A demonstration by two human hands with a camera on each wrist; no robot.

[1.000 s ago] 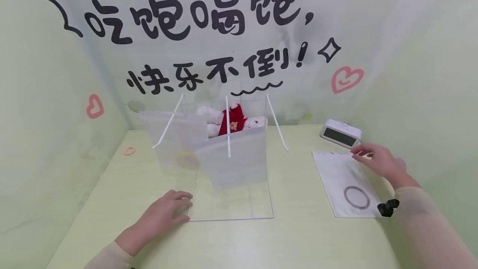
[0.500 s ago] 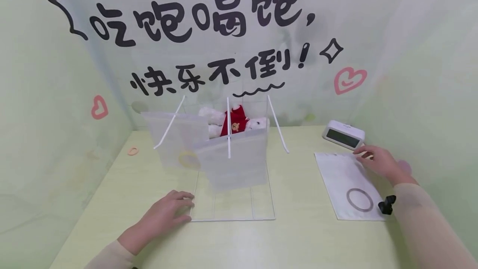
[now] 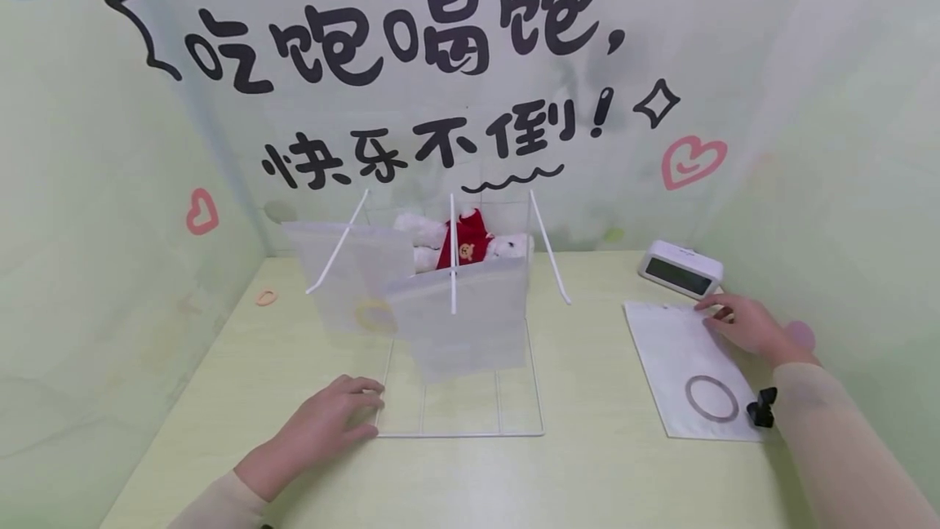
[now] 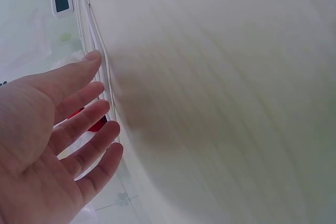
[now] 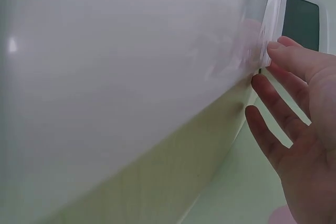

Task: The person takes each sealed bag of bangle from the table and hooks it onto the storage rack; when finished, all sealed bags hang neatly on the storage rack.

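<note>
In the head view my left hand [image 3: 326, 423] rests with loosely bent fingers at the left edge of a white wire rack's base [image 3: 463, 434]. The left wrist view shows that palm, its fingers spread and holding nothing. Two translucent bags [image 3: 470, 317] hang from the rack's prongs, the left one with a yellowish ring showing. At the right, a flat whitish plastic bag [image 3: 664, 357] lies on the table with a grey ring [image 3: 711, 398] showing on its front. My right hand [image 3: 749, 329] pinches its far edge between thumb and forefinger; the other fingers stand apart in the right wrist view.
A white digital clock [image 3: 681, 269] stands just beyond the right hand. Behind the rack lies a white plush toy in a red shirt [image 3: 470, 242]. A small orange ring [image 3: 266, 297] lies at the table's left. Printed walls enclose the table at back and sides.
The head view has shifted slightly, so the whole scene sits a little further right and lower. Both hands stay in nearly the same places, the left at the rack, the right at the bag.
</note>
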